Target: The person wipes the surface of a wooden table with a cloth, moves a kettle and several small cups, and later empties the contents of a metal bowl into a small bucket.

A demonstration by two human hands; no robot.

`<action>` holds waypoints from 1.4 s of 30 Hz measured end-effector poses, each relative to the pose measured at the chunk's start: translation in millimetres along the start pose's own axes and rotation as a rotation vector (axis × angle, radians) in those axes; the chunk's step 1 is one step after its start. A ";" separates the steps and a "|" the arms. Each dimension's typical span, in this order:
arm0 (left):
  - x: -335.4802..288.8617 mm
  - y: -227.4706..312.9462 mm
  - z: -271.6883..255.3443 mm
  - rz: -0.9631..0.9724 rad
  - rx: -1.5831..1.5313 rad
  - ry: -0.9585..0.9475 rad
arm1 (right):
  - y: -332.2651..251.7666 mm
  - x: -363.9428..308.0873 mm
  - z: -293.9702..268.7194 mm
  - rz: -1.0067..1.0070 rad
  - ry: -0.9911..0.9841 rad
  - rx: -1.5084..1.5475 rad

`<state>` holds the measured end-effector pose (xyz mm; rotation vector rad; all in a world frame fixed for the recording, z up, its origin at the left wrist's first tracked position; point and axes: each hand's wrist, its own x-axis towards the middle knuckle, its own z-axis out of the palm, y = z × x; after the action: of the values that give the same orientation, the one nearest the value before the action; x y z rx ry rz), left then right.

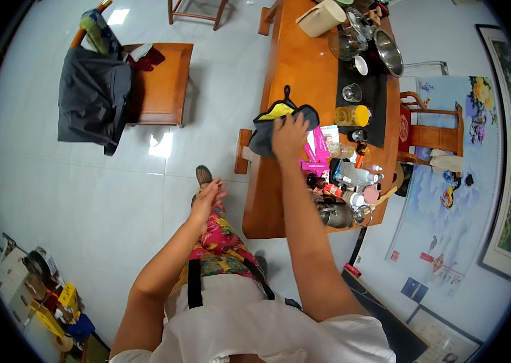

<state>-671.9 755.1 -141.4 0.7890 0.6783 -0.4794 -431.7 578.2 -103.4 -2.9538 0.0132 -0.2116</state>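
My right hand [290, 136] is on a grey and yellow cleaning cloth [260, 140] with a black hanging loop, on the orange-brown wooden table [286, 66]. Its fingers bend into the cloth and bunch it against the tabletop near the left edge. To the left of the table, my left hand [206, 201] hangs in the air above my legs, fingers loosely stretched out and holding nothing. Just right of the cloth lie pink packets [318, 145]. Nearby stands a jar with a yellow lid [352, 115].
Several bottles and small containers [358, 177] crowd the table's near right side, beside a metal kettle [335, 215]. Glassware and a steel bowl [388, 52] stand at the far end. A chair [168, 85] draped with a dark jacket [94, 97] stands at the left.
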 end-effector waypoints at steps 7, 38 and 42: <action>10.4 40.8 -6.6 -0.063 0.056 0.090 | -29.0 -42.3 13.0 0.095 -0.107 -0.069; 148.8 208.4 -47.0 -0.183 0.189 0.085 | -46.6 10.1 23.3 -0.207 -0.301 -0.307; 155.8 209.8 -35.0 -0.263 0.251 0.050 | -63.9 67.5 43.4 -0.180 -0.129 -0.460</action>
<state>-446.9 889.9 -168.8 0.9548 0.7827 -0.7974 -359.0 647.4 -124.7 -3.4230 -0.2550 -0.0438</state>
